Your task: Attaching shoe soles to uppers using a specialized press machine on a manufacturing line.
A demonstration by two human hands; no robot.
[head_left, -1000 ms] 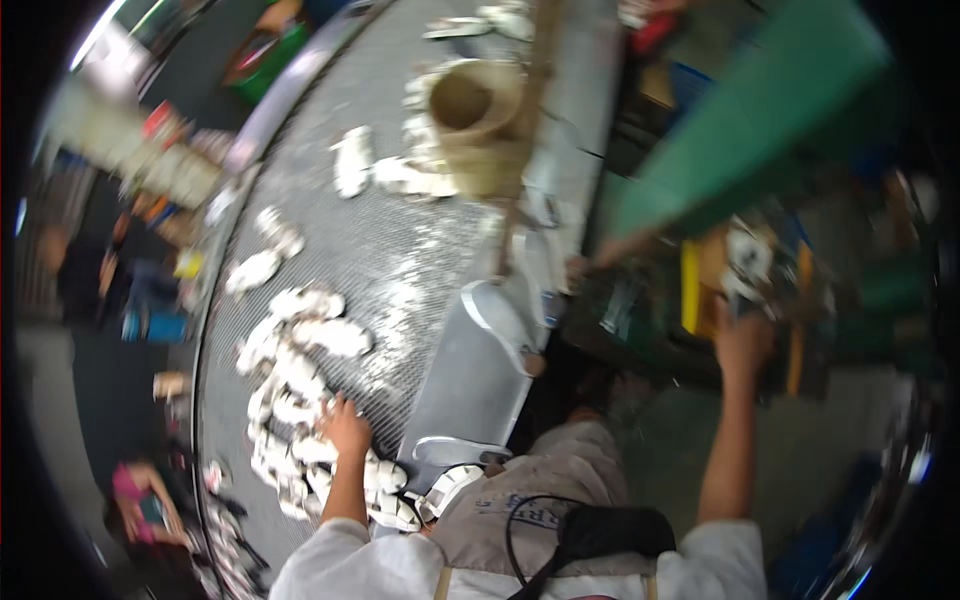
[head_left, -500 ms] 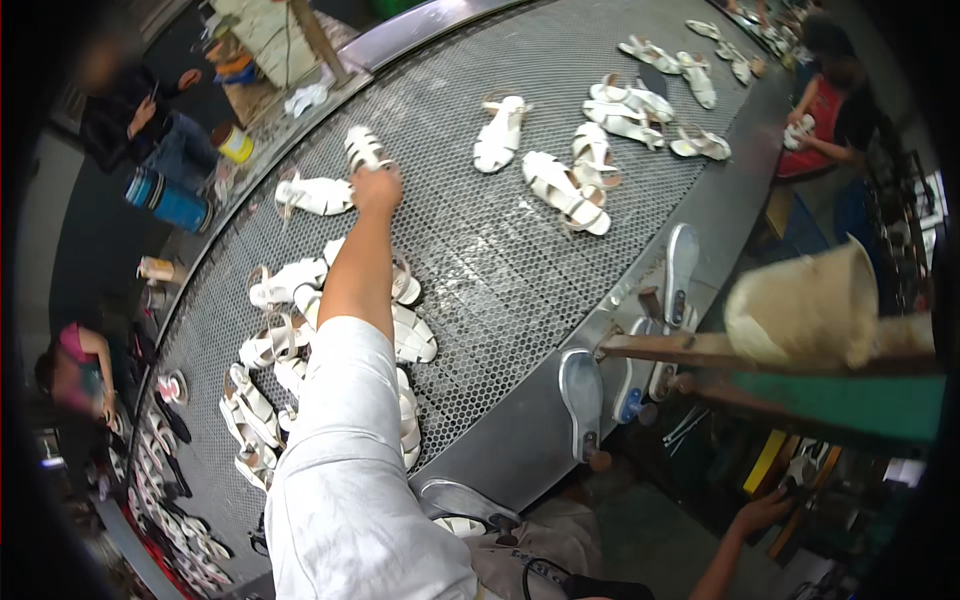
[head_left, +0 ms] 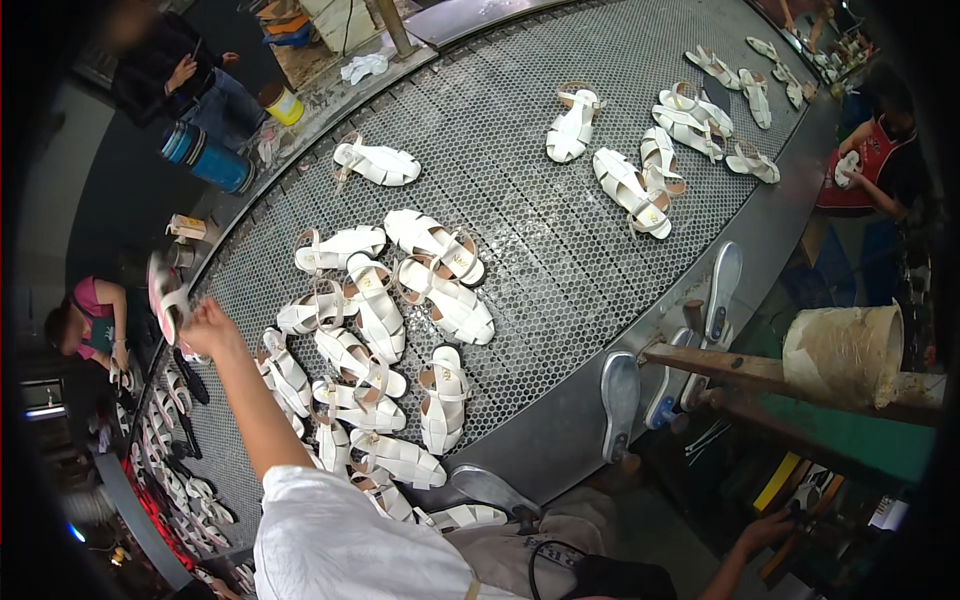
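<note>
My left hand (head_left: 212, 332), in a white sleeve, is stretched to the far left, closed on a sandal (head_left: 168, 298) with white straps and a pinkish inside. The sandal is raised and slightly blurred. To the right of that hand, many white sandals (head_left: 380, 310) lie crowded on the perforated metal table (head_left: 540, 300), and one single sandal (head_left: 378, 165) lies farther back. My right hand (head_left: 765, 532) is low at the right beside a dark object and some tools; its fingertips are too dark to make out.
Several more white sandals (head_left: 657, 190) are spread at the far right. Grey shoe lasts (head_left: 618, 400) stand along the table's near edge, by a pale bucket (head_left: 840, 355) on a wooden bar. People work at the left and right. Rows of shoes (head_left: 180, 450) fill the left end.
My left hand has swung left and nearer from the sandal at the table's far side, which no longer lies there. The view has shifted left, uncovering the crowded sandals. My right hand stays low.
</note>
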